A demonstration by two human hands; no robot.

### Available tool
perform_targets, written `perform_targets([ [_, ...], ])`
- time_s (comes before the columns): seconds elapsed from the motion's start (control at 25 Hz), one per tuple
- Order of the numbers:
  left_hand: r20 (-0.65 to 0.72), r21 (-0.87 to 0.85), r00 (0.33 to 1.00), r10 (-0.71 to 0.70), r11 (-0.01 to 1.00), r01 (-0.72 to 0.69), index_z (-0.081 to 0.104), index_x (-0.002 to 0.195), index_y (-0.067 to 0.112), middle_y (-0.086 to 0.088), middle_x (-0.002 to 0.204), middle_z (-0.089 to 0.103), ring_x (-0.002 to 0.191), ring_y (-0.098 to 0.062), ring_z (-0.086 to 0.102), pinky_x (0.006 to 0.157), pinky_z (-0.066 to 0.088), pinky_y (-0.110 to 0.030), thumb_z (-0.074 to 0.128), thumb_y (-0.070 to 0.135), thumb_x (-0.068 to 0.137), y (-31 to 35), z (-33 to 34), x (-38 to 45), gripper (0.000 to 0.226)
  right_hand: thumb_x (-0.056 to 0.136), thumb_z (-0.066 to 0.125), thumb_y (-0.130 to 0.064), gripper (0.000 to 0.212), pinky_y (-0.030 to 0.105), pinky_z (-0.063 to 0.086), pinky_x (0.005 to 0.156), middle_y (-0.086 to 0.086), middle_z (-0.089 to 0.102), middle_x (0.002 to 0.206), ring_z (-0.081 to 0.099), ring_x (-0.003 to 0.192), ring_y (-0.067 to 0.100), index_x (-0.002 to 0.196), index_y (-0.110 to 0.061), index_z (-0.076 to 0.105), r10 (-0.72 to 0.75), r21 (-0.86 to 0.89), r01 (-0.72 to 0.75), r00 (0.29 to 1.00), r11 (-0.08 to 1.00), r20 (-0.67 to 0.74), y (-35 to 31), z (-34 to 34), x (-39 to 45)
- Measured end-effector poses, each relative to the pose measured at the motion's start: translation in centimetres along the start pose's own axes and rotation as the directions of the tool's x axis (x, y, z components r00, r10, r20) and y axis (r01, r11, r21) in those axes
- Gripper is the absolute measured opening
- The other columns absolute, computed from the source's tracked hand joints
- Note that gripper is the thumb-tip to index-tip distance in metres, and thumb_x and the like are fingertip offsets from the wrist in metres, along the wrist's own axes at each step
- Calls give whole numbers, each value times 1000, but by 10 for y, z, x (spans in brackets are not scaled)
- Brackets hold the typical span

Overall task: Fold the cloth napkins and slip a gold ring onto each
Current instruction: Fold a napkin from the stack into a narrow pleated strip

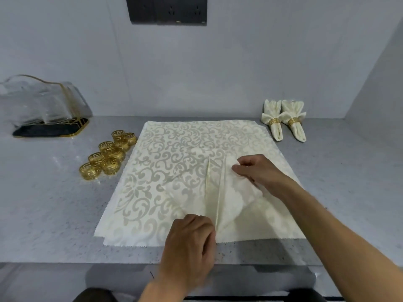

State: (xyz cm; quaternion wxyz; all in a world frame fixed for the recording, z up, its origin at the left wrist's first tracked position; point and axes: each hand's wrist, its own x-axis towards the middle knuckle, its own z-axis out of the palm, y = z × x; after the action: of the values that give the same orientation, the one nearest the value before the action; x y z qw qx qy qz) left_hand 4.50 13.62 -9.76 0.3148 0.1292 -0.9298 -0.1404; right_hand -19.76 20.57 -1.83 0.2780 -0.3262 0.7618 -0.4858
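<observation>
Lying flat on the grey speckled counter (43, 203), a stack of cream damask napkins (165, 171), the landmark for all else here. Just off its left edge, a cluster of loose gold rings (108, 156), some touching one another, the farthest almost against the cloth. Farther left and back, a clear gold-trimmed holder (43, 101) on a dark tray. Beyond the stack's far right corner, two finished napkins (283, 118), each gathered through a gold ring, side by side against the wall. Above on the wall, a black socket panel (166, 10).

On the stack's near right part, the top napkin (231, 197), drawn up into narrow lengthwise pleats, raised above the flat cloths beneath.

Pinching the near end of those pleats, the left hand (189, 245), fingers curled tight with the thumb side toward the folds, knuckles up, at the stack's near edge. Gripping the far right part of the same napkin, the right hand (255, 171), fingertips bunched on a fold of cloth, wrist bent, forearm running back diagonally toward the lower right. No ring in either hand.
</observation>
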Motion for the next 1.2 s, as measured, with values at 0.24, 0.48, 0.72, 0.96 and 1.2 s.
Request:
perform_targets([
  [0.24,-116,-2,991,-60,998,60,66,65,23,18,77,62,73,-5,56,74,39,-23,59,33,86,-4,11,4,24,88,66,-3,18,23,43,63,-15,47,56,48,52,-1,101,-15,68,-117,-71,110,988,991,-101,15,38,37],
  [0.48,-157,-31,984,-84,996,80,70,91,20,12,94,64,80,-4,51,76,42,-20,55,27,87,-5,14,0,17,88,64,-11,14,19,48,61,-9,62,88,56,67,4,94,-24,65,-247,-313,178,949,933,-196,28,53,46],
  [0.72,-94,0,995,-43,999,43,66,81,16,7,85,59,73,-13,56,72,44,-29,53,19,91,-5,14,-4,17,89,57,-18,13,30,48,69,-12,62,81,57,76,8,83,-29,59,-267,-523,128,943,843,-199,30,62,54],
  [0.96,-57,-173,990,-133,977,121,70,93,19,13,100,63,91,-3,57,82,42,-22,51,20,93,0,-11,8,19,93,58,-28,8,30,43,67,-11,56,85,52,77,10,86,-24,58,-430,-589,136,812,796,-394,-1,58,-8],
  [1.2,188,59,880,-436,899,433,51,131,27,5,125,59,119,-19,49,95,29,-37,35,18,101,-64,-44,80,35,96,53,-41,10,27,45,70,-17,62,83,57,69,3,98,-31,56,-198,-540,-6,926,842,-320,20,86,-114],
])
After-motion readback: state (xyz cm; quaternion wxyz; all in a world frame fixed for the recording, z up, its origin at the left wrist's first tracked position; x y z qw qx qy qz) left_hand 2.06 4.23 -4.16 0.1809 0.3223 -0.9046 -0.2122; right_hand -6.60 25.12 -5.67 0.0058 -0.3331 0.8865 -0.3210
